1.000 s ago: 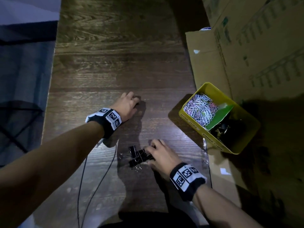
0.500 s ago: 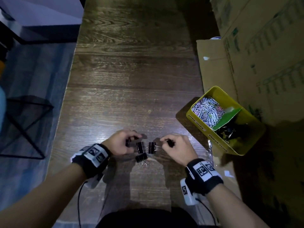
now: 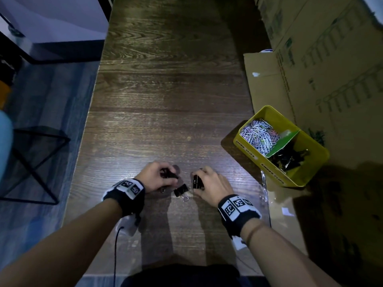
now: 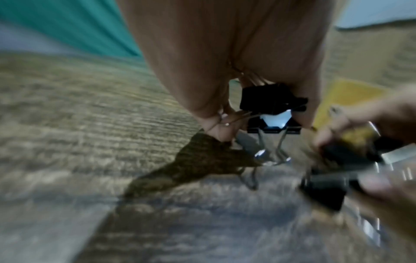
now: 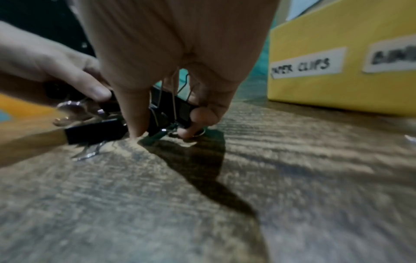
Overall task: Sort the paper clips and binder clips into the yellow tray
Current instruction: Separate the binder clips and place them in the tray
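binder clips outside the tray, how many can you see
3: one gripped in the left hand, one gripped in the right hand, one lying on the table between them. The hands may hide more.

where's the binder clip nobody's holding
In the head view, the loose binder clip lies on the wooden table, between the left hand and right hand.

1. I count one yellow plastic tray (image 3: 306,182), split into two compartments by one green divider (image 3: 284,142)
2. Two white paper labels (image 5: 307,65) on its side wall
3. Loose black metal binder clips outside it: at least three, one on the table (image 3: 180,192) and at least one in each hand
4. Paper clips in the tray: too many to count
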